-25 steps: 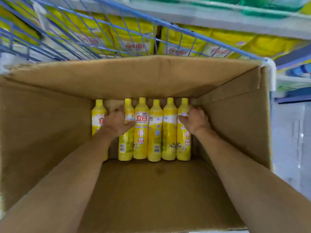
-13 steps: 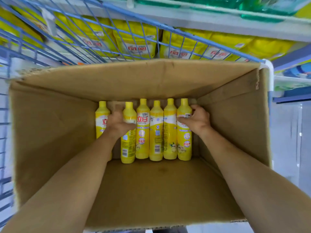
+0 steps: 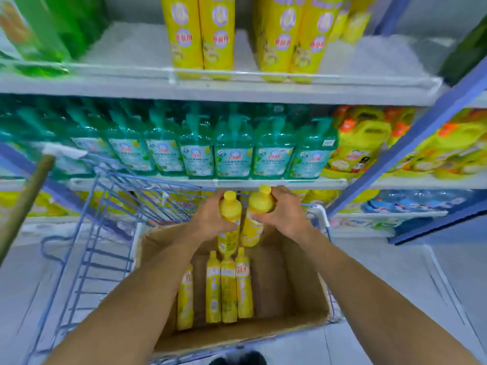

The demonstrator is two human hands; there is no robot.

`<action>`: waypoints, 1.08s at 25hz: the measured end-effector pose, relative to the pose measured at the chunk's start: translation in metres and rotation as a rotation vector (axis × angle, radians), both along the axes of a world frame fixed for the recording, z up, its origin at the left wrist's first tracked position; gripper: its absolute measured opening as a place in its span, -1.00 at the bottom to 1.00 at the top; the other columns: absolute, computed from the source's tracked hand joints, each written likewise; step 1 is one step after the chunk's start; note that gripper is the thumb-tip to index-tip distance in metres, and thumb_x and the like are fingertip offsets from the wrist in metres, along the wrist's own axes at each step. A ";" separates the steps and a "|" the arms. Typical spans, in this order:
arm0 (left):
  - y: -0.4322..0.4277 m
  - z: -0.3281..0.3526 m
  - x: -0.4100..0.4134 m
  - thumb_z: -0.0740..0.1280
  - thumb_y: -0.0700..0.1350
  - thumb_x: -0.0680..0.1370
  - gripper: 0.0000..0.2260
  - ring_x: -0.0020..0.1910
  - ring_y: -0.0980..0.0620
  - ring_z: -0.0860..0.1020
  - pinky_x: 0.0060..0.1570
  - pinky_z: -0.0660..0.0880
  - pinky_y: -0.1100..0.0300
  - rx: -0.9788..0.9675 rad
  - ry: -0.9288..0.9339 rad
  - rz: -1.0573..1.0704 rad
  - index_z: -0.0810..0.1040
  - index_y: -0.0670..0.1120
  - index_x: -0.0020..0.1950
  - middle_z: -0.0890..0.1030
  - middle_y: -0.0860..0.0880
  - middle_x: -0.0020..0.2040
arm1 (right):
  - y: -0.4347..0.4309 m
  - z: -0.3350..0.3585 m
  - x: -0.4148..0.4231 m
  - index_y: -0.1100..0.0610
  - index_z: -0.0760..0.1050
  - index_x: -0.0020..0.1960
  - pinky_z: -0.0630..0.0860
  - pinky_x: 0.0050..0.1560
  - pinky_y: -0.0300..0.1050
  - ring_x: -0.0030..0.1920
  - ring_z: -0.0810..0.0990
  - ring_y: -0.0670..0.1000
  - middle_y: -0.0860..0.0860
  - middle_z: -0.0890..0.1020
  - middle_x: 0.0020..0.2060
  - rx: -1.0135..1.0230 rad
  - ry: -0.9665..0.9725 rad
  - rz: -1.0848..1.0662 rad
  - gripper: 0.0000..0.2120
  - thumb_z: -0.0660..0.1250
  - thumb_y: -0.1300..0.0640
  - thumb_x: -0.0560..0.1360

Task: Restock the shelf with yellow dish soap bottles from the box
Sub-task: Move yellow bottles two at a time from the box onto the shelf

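My left hand grips one yellow dish soap bottle near its neck. A second yellow bottle is held in my right hand. Both bottles hang upright above the open cardboard box, side by side and almost touching. Several more yellow bottles stand in a row on the box floor. On the top shelf, several yellow dish soap bottles stand at the middle, with bare shelf on either side of them.
The box sits in a blue wire cart. Teal pump bottles fill the middle shelf, orange-capped yellow jugs to their right. Green bottles stand top left. A wooden pole leans at the left. A blue upright frames the right.
Both hands have lifted a bottle each out of the box, up to the level of the lower shelves. The view has tilted up from the box to the shelves.
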State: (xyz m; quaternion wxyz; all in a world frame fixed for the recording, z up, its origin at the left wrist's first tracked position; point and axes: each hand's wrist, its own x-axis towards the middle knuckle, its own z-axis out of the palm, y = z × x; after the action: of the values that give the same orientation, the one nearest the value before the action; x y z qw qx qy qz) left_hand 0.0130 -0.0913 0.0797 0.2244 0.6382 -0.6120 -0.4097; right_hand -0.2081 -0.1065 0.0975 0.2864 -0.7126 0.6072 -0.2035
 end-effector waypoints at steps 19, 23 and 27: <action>-0.125 0.382 -0.149 0.68 -0.12 0.24 -0.39 -0.19 0.19 0.53 -0.18 0.54 0.20 -0.735 0.218 0.015 0.54 -0.05 0.22 0.62 0.03 -0.07 | -0.110 0.374 -0.140 0.06 0.66 0.14 0.60 -0.04 -0.21 -0.08 0.68 -0.09 -0.03 0.71 -0.02 -0.657 -0.393 -0.018 -0.54 0.65 -0.04 0.29; -0.163 0.387 -0.200 0.69 -0.10 0.21 -0.42 -0.07 0.00 0.65 -0.03 0.62 -0.03 -0.744 0.252 0.110 0.55 -0.03 0.15 0.67 0.01 -0.04 | -0.150 0.380 -0.183 0.09 0.63 0.20 0.61 0.00 -0.25 -0.02 0.69 -0.04 0.00 0.70 0.02 -0.672 -0.390 0.007 -0.48 0.64 -0.04 0.30; -0.193 0.363 -0.224 0.68 -0.05 0.18 -0.45 -0.07 -0.06 0.66 -0.07 0.61 -0.12 -0.727 0.234 0.191 0.54 0.02 0.08 0.68 0.00 -0.07 | -0.187 0.360 -0.203 0.06 0.62 0.21 0.62 0.01 -0.23 -0.02 0.68 -0.05 0.02 0.68 0.04 -0.636 -0.408 0.034 -0.49 0.64 -0.01 0.31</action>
State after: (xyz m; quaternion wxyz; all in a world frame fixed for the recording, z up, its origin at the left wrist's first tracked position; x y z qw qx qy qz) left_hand -0.2107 -0.2839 0.4423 0.5409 0.5202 -0.6255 -0.2135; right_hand -0.4107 -0.2934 0.4578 0.1691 -0.7207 0.4323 -0.5149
